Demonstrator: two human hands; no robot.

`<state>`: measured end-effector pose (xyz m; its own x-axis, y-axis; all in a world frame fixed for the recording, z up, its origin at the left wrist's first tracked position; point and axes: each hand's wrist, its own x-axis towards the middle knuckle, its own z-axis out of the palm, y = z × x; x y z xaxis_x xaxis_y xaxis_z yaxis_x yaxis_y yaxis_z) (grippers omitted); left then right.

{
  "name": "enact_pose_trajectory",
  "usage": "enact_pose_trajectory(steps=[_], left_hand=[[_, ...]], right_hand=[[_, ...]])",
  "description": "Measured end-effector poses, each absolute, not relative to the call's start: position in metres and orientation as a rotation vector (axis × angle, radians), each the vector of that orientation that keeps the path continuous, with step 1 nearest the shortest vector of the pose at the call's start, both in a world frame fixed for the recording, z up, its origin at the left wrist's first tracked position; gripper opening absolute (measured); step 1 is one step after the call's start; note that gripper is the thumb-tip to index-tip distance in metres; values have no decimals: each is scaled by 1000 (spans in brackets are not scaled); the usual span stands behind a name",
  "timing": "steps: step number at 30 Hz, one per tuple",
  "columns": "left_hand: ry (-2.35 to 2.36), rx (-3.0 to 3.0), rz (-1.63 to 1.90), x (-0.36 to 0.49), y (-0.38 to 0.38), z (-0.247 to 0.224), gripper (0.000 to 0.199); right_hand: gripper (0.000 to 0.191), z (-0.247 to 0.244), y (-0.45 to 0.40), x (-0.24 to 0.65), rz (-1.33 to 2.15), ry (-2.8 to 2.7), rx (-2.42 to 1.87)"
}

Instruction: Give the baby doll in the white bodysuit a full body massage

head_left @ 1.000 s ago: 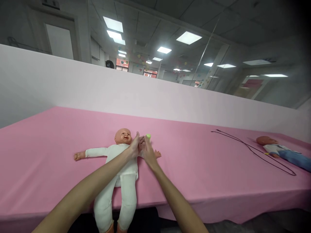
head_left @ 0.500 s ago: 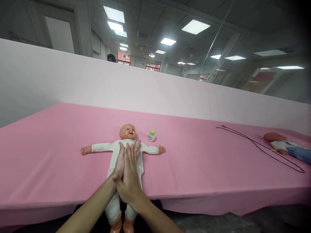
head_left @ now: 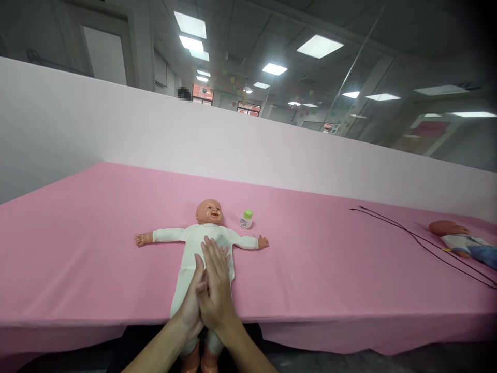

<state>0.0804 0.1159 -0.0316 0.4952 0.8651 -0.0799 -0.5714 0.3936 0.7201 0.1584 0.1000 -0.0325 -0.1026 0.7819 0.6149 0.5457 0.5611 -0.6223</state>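
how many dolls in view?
2. One doll in white lies on the pink cloth, partly hidden by the left hand and right hand; a second doll lies at the right edge, partly cut off. Any outside the frame can't be seen.

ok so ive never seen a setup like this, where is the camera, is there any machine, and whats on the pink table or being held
There's no machine here, just a person's two bare hands. The camera is worn on that person's head, so you look forward and down past their own arms.

The left hand and right hand are pressed together, palm to palm, in front of a doll in white clothes. No object shows in either hand. Whether they touch the doll is hard to tell.

The doll lies on its back on the pink table, arms spread, legs reaching past the near edge. Beside its head is a small bottle with a green cap. Far to the right are a thin black cord and a second doll, partly cut off by the picture's edge.
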Motion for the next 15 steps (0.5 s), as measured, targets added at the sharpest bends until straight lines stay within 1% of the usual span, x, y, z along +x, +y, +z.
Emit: enact_pose_trajectory(steps=[4, 8, 10, 12, 13, 15], left_hand=[[418, 640, 955, 73, 105, -31, 89], [451, 687, 1076, 62, 117, -23, 87], [564, 893, 1198, 57, 132, -22, 84], [748, 1263, 1266, 51, 150, -27, 79], [850, 1470, 1244, 48, 160, -32, 77], [1014, 1831, 1075, 45, 177, -44, 76]], right_hand=[[74, -37, 109, 166, 275, -1699, -1191], [72, -40, 99, 161, 298, -1807, -1194], [68, -38, 101, 165, 347, -1881, -1185], [64, -38, 112, 176, 373, -1906, -1277], [62, -40, 120, 183, 383, -1912, -1352], [61, -44, 137, 195, 416, -1965, -1464]])
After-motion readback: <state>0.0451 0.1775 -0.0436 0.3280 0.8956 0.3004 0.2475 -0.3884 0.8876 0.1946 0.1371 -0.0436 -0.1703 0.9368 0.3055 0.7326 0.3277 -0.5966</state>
